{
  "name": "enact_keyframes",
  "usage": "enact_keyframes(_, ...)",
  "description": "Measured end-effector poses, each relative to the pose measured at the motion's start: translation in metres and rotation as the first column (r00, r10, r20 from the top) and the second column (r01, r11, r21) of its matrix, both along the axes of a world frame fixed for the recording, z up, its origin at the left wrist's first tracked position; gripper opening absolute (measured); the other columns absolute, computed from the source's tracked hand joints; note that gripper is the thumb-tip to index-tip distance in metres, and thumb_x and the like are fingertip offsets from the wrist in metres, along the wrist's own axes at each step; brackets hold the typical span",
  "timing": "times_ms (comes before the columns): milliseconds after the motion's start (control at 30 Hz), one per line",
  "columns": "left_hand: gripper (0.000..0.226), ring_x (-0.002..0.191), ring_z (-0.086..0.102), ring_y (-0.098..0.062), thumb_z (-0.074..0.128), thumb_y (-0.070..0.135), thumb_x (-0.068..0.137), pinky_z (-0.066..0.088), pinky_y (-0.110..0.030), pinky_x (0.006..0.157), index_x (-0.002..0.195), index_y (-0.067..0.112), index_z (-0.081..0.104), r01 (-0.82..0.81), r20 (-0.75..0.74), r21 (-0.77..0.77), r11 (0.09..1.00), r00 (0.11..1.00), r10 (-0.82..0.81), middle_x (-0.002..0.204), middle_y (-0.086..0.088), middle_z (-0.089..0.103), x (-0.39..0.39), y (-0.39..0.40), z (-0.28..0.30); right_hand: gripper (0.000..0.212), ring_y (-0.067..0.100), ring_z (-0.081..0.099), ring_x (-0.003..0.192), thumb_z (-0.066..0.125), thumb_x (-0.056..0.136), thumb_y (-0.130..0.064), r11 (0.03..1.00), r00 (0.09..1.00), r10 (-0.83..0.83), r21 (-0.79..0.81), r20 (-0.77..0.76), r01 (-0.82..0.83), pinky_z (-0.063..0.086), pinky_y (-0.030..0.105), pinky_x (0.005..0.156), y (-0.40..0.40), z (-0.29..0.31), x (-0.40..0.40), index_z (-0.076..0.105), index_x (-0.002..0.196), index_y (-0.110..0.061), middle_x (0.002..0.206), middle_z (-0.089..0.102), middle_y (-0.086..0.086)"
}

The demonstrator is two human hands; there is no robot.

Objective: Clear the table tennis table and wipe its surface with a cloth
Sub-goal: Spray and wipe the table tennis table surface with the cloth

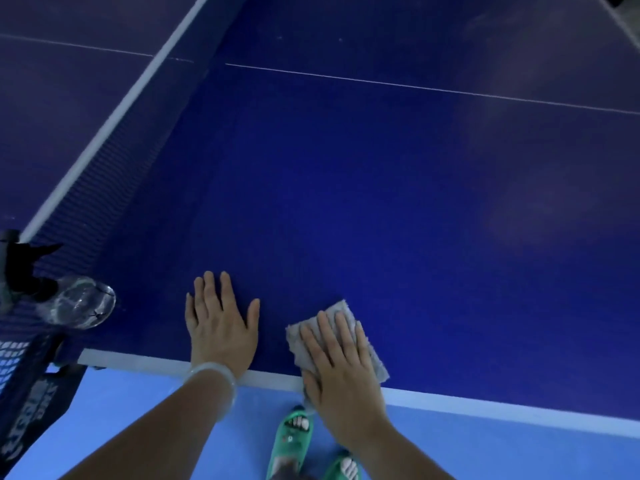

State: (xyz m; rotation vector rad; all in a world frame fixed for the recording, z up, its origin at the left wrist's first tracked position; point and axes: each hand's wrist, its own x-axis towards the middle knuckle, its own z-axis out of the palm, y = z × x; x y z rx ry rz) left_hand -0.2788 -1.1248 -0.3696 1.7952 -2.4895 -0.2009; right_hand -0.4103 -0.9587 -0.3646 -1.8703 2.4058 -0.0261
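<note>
1. Wiping is underway: the right hand (341, 372) is pressing a grey cloth (337, 341) flat-fingered at the table (381, 202) near edge.
2. The left hand (221, 323) is resting spread on the surface, gripping nothing.
3. Clearing is looking unfinished; a clear bottle (81, 301), possibly plastic, is lying by the net (114, 133).
4. The cloth is looking folded and fuzzy.

White lettering runs along the dark net (24, 403) end hanging off the table's corner, but it is too blurred to read.
</note>
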Motion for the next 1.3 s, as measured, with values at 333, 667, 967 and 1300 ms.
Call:
enact_keyframes(333,0.075,0.147,0.014,-0.037,0.028,0.052,0.097,0.012,-0.052,0.12,0.152,0.001,0.02,0.018,0.056,0.003,1.0,0.998,-0.019,0.157,-0.024,0.02,0.003,0.002,-0.002,0.058,0.03,0.024,0.147,0.021,0.101,-0.045,0.792,0.792,-0.608,-0.032,0.056,0.61,0.019,0.05,0.118,0.068,0.005,-0.04,0.039,0.148,-0.017,0.156,0.033,0.007)
enact_keyframes(667,0.076,0.148,0.007,-0.037,0.024,0.051,0.097,0.005,-0.052,0.12,0.153,0.001,0.014,0.034,0.042,0.091,0.995,0.998,-0.038,0.159,-0.024,0.013,0.0,0.003,0.011,0.044,0.014,0.027,0.143,0.039,0.098,-0.028,0.704,0.697,-0.616,-0.141,0.366,0.696,0.017,0.034,0.116,0.051,0.018,0.03,0.055,0.138,-0.019,0.151,0.042,-0.005)
enact_keyframes(967,0.076,0.148,-0.004,-0.036,0.018,0.053,0.098,-0.002,-0.05,0.121,0.154,0.004,0.0,0.077,0.106,0.161,0.984,0.99,-0.095,0.161,-0.021,-0.001,0.003,0.0,0.015,0.028,0.016,0.04,0.116,0.057,0.094,-0.003,0.603,0.523,-0.56,-0.116,0.643,0.789,0.035,0.024,0.102,0.051,0.036,0.059,0.072,0.113,-0.017,0.126,0.047,-0.026)
enact_keyframes(1300,0.069,0.148,0.0,-0.038,0.036,0.041,0.1,0.007,-0.047,0.121,0.153,0.005,0.011,0.257,0.111,0.279,0.925,0.949,-0.296,0.16,-0.018,0.003,-0.027,0.053,0.033,0.033,0.017,0.058,0.086,0.055,0.093,-0.001,0.526,0.259,-0.562,0.097,0.786,0.845,0.047,0.015,0.073,0.121,0.049,0.063,0.073,0.089,-0.029,0.072,0.067,-0.014)
